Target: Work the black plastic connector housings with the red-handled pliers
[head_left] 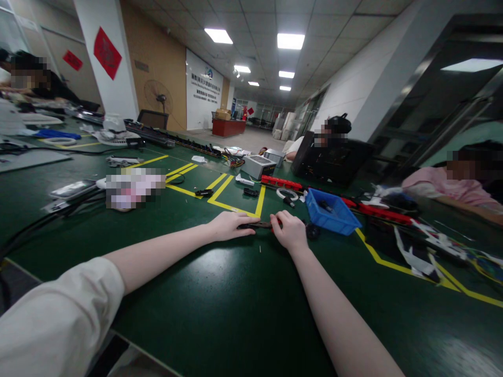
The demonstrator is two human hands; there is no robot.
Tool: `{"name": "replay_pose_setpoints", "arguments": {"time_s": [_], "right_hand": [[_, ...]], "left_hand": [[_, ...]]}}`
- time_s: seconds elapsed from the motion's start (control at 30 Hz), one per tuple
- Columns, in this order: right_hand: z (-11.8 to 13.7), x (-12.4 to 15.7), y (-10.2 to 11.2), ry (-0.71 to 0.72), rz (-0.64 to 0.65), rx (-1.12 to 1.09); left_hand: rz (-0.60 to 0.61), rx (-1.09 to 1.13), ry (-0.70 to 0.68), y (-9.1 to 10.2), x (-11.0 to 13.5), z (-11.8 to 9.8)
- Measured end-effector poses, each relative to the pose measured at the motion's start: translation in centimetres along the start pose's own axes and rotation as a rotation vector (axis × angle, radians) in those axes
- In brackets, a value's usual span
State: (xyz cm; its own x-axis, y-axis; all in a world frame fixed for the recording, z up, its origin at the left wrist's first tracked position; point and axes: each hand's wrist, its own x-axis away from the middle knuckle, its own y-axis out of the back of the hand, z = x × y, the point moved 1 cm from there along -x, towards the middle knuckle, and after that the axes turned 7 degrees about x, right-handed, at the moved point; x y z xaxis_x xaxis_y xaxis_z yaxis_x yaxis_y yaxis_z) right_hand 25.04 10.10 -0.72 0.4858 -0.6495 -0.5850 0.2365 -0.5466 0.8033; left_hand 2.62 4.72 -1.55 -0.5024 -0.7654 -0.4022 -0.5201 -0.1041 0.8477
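In the middle of the green table my left hand (pixel 230 226) is closed, its fingers pinching a slim black piece (pixel 247 226). My right hand (pixel 290 230) is closed on what look like pliers (pixel 265 225), with dark jaws and a bit of red at the handle. The jaws point left and meet the black piece; whether they grip it cannot be made out. A black round item (pixel 312 231) lies just right of my right hand. Beyond my hands, two small black parts (pixel 250 192) (pixel 204 193) rest by the yellow tape marks.
A blue tray (pixel 334 222) holding a dark piece stands to the right, beside a red strip (pixel 281 182) and a white cable coil (pixel 286 195). A metal box (pixel 257 166) sits farther back. Cables and a phone-like device (pixel 73 189) lie left. Other people sit around the table.
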Motion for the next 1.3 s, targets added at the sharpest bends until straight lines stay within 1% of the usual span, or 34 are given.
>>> {"name": "replay_pose_setpoints", "arguments": {"time_s": [0.17, 0.8, 0.9, 1.0, 1.07, 1.13, 1.2, 1.23, 1.27, 1.3], "right_hand": [[0.1, 0.0, 0.0, -0.002, 0.006, 0.008], [0.4, -0.5, -0.6, 0.032, 0.092, 0.107], [0.4, -0.6, -0.6, 0.024, 0.097, 0.114], [0.4, -0.6, -0.5, 0.022, 0.1, 0.116], [0.4, -0.6, -0.4, 0.02, 0.103, 0.117], [0.4, -0.5, -0.4, 0.014, 0.113, 0.119], [0.4, -0.5, -0.4, 0.007, 0.127, 0.121], [0.4, -0.5, -0.4, 0.001, 0.134, 0.122], [0.4, -0.4, -0.4, -0.002, 0.142, 0.122], [0.4, -0.4, -0.4, -0.006, 0.149, 0.122]], "left_hand": [[0.011, -0.006, 0.014, 0.1, 0.0, -0.1], [0.029, -0.047, -0.038, -0.5, -0.3, 0.7], [0.014, -0.03, -0.047, -0.6, -0.1, 0.9], [-0.039, -0.016, -0.086, -0.2, -0.1, 0.6], [-0.098, 0.022, -0.163, 0.3, -0.2, -0.6], [-0.173, 0.126, -0.313, 1.0, -0.2, -3.1], [-0.284, 0.272, -0.494, 1.6, 0.4, -6.7], [-0.34, 0.335, -0.58, 1.8, 1.1, -8.8], [-0.383, 0.388, -0.657, 2.1, 2.1, -10.8], [-0.39, 0.424, -0.711, 2.3, 3.3, -12.8]]}}
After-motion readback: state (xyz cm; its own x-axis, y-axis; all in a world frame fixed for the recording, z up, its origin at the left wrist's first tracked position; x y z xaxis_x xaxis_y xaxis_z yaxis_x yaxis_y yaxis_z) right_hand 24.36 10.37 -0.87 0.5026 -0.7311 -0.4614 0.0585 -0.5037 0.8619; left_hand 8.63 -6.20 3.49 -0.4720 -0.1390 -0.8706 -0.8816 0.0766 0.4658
